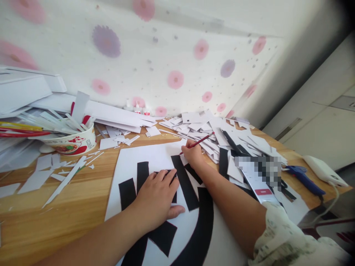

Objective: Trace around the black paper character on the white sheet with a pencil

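Note:
A white board (pixel 222 229) lies on the wooden table with several black shapes on it, among them a slanted black strip (pixel 185 183) and a curved black piece (pixel 203 225). My left hand (pixel 159 197) rests flat over the black shapes, fingers spread and thumb out to the side, holding nothing. Near the board's upper right edge, my right hand (pixel 192 152) grips a dark red pencil (pixel 203 138). The pencil's tip is by the top of the slanted strip, close to a small black piece (pixel 193 173) that my right hand and forearm partly border.
A paper bowl (pixel 80 143) of white strips and pens stands at the left, among white scraps (pixel 36 180). Cut white pieces (pixel 194 127) are heaped behind the board. At the right lie a ruler (pixel 253 184), a blue glue gun (pixel 306 181) and a white box (pixel 324 170) with a cable.

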The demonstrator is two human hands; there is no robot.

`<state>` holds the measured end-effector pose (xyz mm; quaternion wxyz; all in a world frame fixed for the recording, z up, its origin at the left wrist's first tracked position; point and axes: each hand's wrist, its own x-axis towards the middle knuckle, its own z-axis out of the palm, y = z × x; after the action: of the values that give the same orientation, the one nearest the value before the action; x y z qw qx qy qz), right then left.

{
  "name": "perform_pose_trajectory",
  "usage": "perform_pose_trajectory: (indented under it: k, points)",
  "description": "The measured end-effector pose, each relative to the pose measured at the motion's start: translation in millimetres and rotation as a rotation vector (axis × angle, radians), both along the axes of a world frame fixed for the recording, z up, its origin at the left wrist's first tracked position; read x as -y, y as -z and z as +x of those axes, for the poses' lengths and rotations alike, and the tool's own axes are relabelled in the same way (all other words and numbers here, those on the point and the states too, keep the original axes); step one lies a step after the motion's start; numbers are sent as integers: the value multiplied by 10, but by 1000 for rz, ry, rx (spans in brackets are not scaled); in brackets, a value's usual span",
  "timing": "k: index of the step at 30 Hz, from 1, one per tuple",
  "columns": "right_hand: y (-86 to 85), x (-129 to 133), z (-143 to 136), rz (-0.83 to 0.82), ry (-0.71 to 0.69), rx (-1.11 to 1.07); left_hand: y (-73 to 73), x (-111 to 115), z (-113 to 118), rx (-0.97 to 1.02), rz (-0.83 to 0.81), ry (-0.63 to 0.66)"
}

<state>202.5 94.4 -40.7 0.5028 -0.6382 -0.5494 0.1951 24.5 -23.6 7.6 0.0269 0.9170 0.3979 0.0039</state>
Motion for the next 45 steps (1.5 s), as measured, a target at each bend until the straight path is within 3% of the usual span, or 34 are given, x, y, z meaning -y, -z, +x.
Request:
perform_pose_trajectory:
  k: [19,45]
  points:
    - [24,-18,14,-64,35,-85,33,-12,-13,-6,6,3]
    - [6,10,19,-42,2,-20,25,-2,-14,0,5,2]
